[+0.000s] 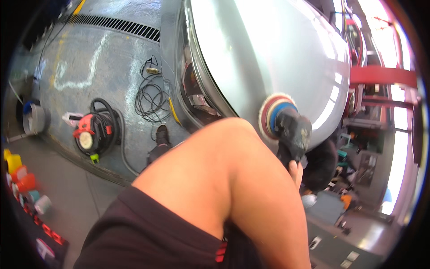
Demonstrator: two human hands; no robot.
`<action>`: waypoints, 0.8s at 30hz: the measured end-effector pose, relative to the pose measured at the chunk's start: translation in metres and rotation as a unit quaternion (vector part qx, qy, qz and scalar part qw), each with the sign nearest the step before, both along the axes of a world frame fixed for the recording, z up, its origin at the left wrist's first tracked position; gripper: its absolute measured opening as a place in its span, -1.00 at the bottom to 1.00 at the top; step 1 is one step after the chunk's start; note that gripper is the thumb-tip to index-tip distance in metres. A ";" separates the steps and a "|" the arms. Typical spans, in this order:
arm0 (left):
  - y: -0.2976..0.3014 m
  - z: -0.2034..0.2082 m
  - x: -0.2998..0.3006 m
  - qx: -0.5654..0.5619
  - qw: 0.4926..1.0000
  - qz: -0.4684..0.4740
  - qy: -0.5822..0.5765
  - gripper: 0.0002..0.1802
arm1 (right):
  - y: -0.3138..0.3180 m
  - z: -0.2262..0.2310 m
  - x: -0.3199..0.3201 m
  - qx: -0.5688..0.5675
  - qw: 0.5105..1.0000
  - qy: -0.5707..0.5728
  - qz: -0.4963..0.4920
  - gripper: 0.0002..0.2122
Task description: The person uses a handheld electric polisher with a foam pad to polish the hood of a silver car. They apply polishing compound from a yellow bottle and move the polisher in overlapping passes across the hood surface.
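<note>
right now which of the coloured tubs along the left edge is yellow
The topmost tub in the row, nearest the grey bucket. Those below it are orange-red, then pale teal and white toward the bottom.

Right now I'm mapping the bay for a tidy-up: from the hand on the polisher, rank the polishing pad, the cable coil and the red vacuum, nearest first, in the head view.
From the hand gripping the polisher:
1. Polishing pad, just above it against the silver car panel.
2. Cable coil, on the floor to the left, beside the car.
3. Red vacuum, farther left on the floor.
</note>
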State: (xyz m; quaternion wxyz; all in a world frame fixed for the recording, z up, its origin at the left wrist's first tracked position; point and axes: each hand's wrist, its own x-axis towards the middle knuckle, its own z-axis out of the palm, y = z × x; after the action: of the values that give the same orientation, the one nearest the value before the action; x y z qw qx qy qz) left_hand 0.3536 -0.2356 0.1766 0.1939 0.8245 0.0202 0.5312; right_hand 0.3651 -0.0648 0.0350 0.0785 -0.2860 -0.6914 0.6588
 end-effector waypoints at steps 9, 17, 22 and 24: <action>-0.005 -0.086 -0.072 0.013 0.873 0.437 -0.218 -0.81 | 0.056 0.003 0.039 0.010 0.998 -0.039 0.042 -0.27; 0.150 -0.251 -0.087 -0.097 0.629 0.661 -0.398 -0.59 | 0.151 -0.049 0.041 0.224 0.951 -0.036 0.211 -0.15; 0.187 -0.266 -0.049 -0.059 0.498 0.735 -0.457 -0.64 | 0.191 -0.069 0.045 0.349 0.890 -0.048 0.290 -0.19; 0.190 -0.267 -0.043 -0.059 0.463 0.758 -0.455 -0.69 | 0.189 -0.076 0.043 0.310 0.906 -0.035 0.285 -0.15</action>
State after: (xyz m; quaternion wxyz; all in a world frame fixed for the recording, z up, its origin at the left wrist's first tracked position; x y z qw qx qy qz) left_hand 0.3107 -0.0452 -0.0909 -0.2552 0.1133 0.5773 0.7673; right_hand 0.4080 0.1242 -0.0414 -0.0519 -0.0604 -0.9152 0.3951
